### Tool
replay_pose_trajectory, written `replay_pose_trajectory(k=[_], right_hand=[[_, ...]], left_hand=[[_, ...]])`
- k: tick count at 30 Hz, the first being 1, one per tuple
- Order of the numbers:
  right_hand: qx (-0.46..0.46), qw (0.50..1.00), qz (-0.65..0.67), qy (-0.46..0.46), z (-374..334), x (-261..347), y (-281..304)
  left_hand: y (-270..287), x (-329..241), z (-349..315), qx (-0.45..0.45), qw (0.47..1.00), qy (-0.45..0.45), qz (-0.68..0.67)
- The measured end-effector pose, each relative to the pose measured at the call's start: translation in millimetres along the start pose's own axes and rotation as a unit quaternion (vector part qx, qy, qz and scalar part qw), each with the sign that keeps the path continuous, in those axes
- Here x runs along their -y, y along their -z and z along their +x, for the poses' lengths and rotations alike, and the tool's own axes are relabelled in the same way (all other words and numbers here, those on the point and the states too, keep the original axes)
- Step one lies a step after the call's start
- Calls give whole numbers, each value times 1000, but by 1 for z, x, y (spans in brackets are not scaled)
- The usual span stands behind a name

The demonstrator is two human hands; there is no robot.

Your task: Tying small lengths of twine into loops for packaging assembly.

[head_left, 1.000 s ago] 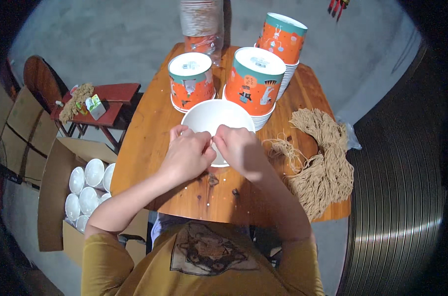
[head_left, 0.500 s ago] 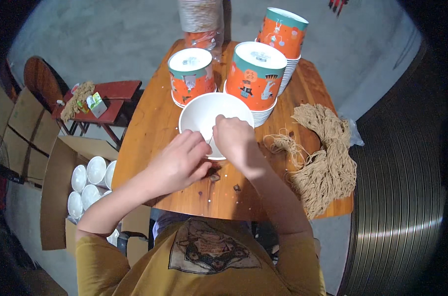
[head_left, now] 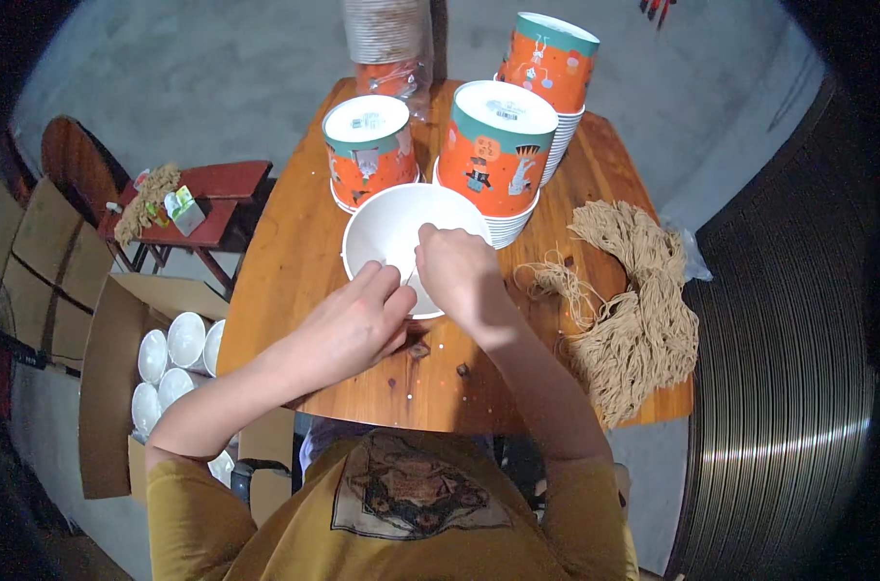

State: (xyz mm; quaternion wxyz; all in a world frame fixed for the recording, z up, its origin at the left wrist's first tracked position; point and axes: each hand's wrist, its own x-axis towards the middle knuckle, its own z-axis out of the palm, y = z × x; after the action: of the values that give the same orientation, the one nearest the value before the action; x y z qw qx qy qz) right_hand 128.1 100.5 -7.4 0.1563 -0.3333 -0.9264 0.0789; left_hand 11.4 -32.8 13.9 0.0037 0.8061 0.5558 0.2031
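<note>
I see both hands pinching near rim of white paper bowl [head_left: 401,232]: left hand [head_left: 357,324] at 6 o'clock, right hand [head_left: 459,271] at 4, steadying it on wooden table [head_left: 285,271].

Counts on and around the table

One wooden table [head_left: 294,281]. One open white bowl [head_left: 391,228] at the near middle, with two hands at it: the left hand [head_left: 357,324] and the right hand [head_left: 459,271]. Three stacks of orange-and-teal bowls turned upside down: a left stack [head_left: 367,150], a middle stack [head_left: 498,150] and a far stack [head_left: 548,53]. One wrapped sleeve of cups [head_left: 386,39] at the far edge. One bundle of tan twine [head_left: 633,310] on the right. One cardboard box [head_left: 106,387] on the floor, showing at least five white bowls; more may be hidden. One red stool [head_left: 222,198]. One folded chair [head_left: 67,160].
</note>
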Motion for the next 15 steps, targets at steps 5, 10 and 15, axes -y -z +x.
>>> replay_pose_trajectory(k=[5, 10, 15], right_hand=[[2, 1000, -4, -12, 1, 2, 5], [29, 868, 496, -22, 2, -36, 22], [-10, 688, 724, -40, -35, -70, 57]], left_hand=[[10, 3, 2, 39, 998, -39, 30], [21, 27, 4, 38, 971, -157, 177], [31, 80, -7, 33, 932, -204, 297]])
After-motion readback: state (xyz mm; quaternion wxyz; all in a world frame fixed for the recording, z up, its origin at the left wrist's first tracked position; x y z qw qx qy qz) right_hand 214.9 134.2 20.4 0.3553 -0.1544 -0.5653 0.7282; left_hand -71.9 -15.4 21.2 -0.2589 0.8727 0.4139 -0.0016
